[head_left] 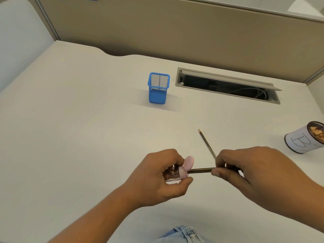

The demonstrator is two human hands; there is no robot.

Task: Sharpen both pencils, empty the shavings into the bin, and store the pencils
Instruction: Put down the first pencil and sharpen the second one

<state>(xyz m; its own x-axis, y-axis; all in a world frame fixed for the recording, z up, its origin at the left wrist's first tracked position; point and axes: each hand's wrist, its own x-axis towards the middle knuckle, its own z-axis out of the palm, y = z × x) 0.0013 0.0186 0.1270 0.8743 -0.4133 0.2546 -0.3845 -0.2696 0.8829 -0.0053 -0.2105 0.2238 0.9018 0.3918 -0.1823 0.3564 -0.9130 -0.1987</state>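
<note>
Pencil dark, tip inside pink sharpener; left hand grips sharpener, right hand pinches pencil.

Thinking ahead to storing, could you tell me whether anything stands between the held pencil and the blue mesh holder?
Nothing visible does: only bare desk lies between the held pencil and the holder.
</note>
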